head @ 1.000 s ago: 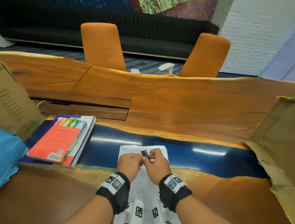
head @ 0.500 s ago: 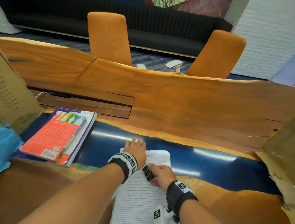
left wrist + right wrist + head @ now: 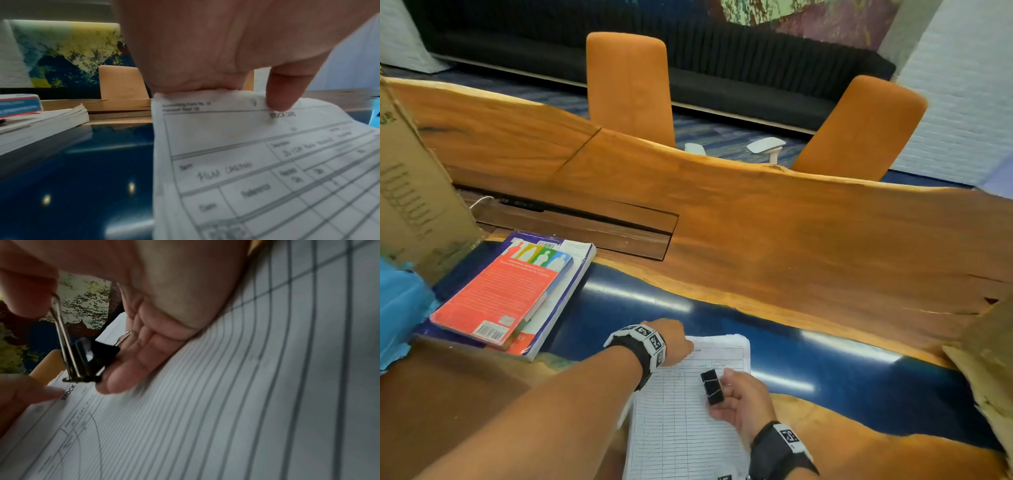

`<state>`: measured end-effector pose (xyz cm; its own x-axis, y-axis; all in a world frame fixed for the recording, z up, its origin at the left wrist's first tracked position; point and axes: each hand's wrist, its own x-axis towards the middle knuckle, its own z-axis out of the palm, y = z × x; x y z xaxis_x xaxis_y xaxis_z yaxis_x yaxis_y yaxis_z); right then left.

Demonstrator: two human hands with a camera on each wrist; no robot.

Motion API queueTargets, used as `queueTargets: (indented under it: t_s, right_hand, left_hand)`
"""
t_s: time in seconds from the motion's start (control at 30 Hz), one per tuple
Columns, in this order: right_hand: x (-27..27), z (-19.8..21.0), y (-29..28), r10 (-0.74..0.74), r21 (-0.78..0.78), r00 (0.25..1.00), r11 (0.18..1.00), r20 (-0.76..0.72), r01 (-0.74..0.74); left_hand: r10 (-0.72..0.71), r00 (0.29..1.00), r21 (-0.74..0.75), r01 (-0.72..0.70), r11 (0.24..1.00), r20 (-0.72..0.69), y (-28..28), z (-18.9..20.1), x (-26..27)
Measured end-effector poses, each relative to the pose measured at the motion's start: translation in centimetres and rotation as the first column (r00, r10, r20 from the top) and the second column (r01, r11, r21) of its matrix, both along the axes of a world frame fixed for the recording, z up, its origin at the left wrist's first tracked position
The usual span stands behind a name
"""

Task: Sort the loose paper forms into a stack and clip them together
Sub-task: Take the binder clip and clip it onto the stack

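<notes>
A stack of white ruled paper forms [image 3: 688, 428] lies on the blue strip of the table [image 3: 859, 377] right in front of me. My left hand [image 3: 674, 339] reaches over its far left corner. In the left wrist view this hand [image 3: 236, 87] pinches the top edge of the forms [image 3: 246, 162], thumb on top, and the edge bows up. My right hand [image 3: 739, 397] holds a black binder clip [image 3: 711, 386] just above the forms' upper right part. In the right wrist view, thumb and fingers of the hand [image 3: 72, 340] squeeze the clip [image 3: 86, 360] by its wire handles over the sheet [image 3: 226, 402].
Two stacked books [image 3: 510, 294] lie to the left of the forms. A cardboard box [image 3: 410, 192] and blue wrap [image 3: 397, 308] stand at the far left, and torn cardboard [image 3: 989, 359] at the right edge. A recessed cable slot [image 3: 571, 222] and orange chairs [image 3: 630, 85] are beyond.
My left hand let go of the clip, reached to the forms' far edge and took hold of it. My right hand kept the clip and drew it back over the sheet.
</notes>
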<state>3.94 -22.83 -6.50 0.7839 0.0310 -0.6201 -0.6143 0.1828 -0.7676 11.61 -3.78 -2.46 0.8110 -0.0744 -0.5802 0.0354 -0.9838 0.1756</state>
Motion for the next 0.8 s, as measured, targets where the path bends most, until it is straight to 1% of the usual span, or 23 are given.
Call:
queueTargets:
  t_s: [0.07,0.17,0.23,0.3,0.33,0.37,0.4,0.43,0.47,0.5,0.53,0.57,0.67,0.7,0.73,0.8]
  right_hand:
    - [-0.1,0.1,0.1,0.006,-0.017,1.0,1.0,0.005,-0.006]
    - [-0.4,0.6,0.2,0.022,-0.062,1.0,0.998,0.008,-0.021]
    - [-0.7,1.5,0.3,0.056,-0.159,0.997,0.986,0.045,-0.048]
    - [-0.9,3.0,0.4,0.157,-0.324,0.976,0.94,0.148,-0.102]
    - [-1.0,4.1,0.4,0.247,-0.436,0.943,0.89,0.221,-0.131]
    - [-1.0,5.5,0.2,0.358,-0.547,0.888,0.823,0.289,-0.154]
    - [-0.9,7.0,0.0,0.473,-0.654,0.817,0.738,0.329,-0.164]
    - [-0.6,8.4,-0.2,0.589,-0.762,0.738,0.628,0.33,-0.16]
    - [-0.4,9.7,-0.4,0.692,-0.852,0.658,0.503,0.296,-0.145]
    - [-0.2,11.0,-0.6,0.769,-0.912,0.589,0.39,0.246,-0.128]
    - [0.1,11.9,-0.7,0.822,-0.945,0.535,0.303,0.196,-0.12]
    - [0.2,12.7,-0.7,0.86,-0.963,0.483,0.244,0.162,-0.111]
    - [0.4,13.7,-0.3,0.939,-0.991,0.332,0.115,0.087,-0.064]
    - [0.6,13.8,-0.1,0.951,-0.996,0.302,0.079,0.061,-0.048]
    - [0.8,14.1,0.0,0.957,-0.998,0.289,0.052,0.039,-0.04]
    - [1.6,14.6,0.0,0.957,-0.999,0.289,0.025,0.01,-0.047]
  left_hand:
    - [-0.017,1.0,-0.035,0.018,0.999,0.016,0.2,0.5,-0.2]
    - [-0.039,0.996,-0.105,0.048,0.993,0.086,0.7,1.1,-0.7]
    - [-0.046,0.99,-0.14,0.065,0.988,0.133,1.0,1.6,-1.4]
    - [-0.064,0.981,-0.156,0.093,0.983,0.183,1.2,2.2,-2.1]
    - [-0.085,0.975,-0.152,0.118,0.981,0.207,1.2,2.5,-2.4]
    - [-0.112,0.965,-0.14,0.148,0.979,0.238,1.2,2.9,-2.7]
    - [-0.136,0.953,-0.128,0.175,0.976,0.27,1.1,3.3,-3.0]
    - [-0.151,0.942,-0.123,0.195,0.973,0.3,1.1,3.8,-3.3]
    - [-0.158,0.933,-0.125,0.207,0.97,0.324,1.0,4.1,-3.6]
    - [-0.16,0.927,-0.131,0.215,0.968,0.338,1.0,4.5,-3.9]
    - [-0.16,0.923,-0.14,0.221,0.965,0.35,0.9,4.8,-4.1]
    - [-0.161,0.921,-0.148,0.226,0.963,0.355,0.7,5.1,-4.3]
    - [-0.171,0.907,-0.146,0.243,0.959,0.384,0.2,5.7,-4.7]
    - [-0.165,0.907,-0.149,0.239,0.96,0.388,0.0,5.9,-4.8]
    - [-0.154,0.907,-0.161,0.232,0.959,0.391,0.0,6.0,-4.9]
    - [-0.105,0.92,-0.207,0.194,0.959,0.377,0.3,6.0,-5.0]
